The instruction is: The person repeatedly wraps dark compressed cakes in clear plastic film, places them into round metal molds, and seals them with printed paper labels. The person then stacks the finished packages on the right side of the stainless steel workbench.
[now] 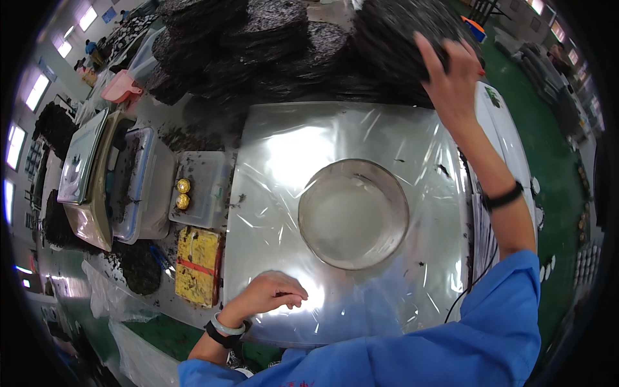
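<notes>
My right hand [449,77] is at the upper right, at the near side of a blurred stack of dark, round, fibrous sheets [401,43]; its fingers are apart, and whether they touch the stack is unclear. My left hand [275,292] hovers over the near left part of a shiny, plastic-covered board [271,222], fingers curled, with nothing visible in it. Between the hands, right of the board's middle, a round metal ring or shallow pan [353,214] lies on the board. Small dark scraps dot the plastic.
More dark stacks [271,38] line the back. On the left are a scale [87,179], a lidded plastic bin [145,188], a plastic lid or tray [203,188] with two gold-wrapped balls [183,193], a yellow box [197,266] and scissors [163,261]. White sheets [503,130] lie right.
</notes>
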`<state>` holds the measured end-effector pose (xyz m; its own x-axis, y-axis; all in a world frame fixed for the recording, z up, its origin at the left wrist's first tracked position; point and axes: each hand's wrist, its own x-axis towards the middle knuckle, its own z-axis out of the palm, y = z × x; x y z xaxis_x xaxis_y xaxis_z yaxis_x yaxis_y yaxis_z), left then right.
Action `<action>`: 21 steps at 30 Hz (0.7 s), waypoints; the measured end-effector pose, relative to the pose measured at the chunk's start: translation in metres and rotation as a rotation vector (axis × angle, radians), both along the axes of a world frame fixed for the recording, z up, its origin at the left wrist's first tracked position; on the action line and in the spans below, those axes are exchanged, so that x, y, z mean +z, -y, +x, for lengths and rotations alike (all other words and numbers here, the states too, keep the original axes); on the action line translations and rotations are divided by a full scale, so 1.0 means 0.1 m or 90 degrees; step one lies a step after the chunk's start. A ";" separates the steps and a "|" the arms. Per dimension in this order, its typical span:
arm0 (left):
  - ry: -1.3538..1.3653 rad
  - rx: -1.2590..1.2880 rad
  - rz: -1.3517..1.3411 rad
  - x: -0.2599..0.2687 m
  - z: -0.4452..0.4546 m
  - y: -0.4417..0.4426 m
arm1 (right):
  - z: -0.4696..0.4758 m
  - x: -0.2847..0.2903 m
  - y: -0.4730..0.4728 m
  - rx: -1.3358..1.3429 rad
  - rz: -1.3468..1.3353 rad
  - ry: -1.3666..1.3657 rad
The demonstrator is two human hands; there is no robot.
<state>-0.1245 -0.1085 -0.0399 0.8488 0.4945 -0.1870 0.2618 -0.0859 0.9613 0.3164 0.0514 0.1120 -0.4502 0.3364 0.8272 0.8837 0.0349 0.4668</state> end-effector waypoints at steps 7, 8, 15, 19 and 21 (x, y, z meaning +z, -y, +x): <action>-0.099 -0.006 0.094 0.34 -0.01 0.08 | 0.28 -1.10 2.65 -0.159 -0.227 -0.058; -0.121 0.010 0.080 0.51 0.00 0.06 | 0.32 -1.36 2.94 -0.170 -0.332 -0.041; 0.055 0.101 0.291 1.50 0.38 -0.08 | 0.43 -1.01 3.00 -0.174 -0.607 -0.311; 0.089 0.058 0.295 1.53 0.57 0.15 | 0.67 -0.89 3.00 -0.082 -0.691 -0.368; 0.082 0.044 0.282 1.46 0.60 0.21 | 0.76 -0.89 3.00 -0.046 -0.686 -0.389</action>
<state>-0.0645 -0.1297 0.1056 0.8135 0.5593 0.1595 0.1623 -0.4817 0.8612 0.3928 -0.2489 0.0228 -0.0402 0.9825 0.1818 0.9623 0.0871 -0.2577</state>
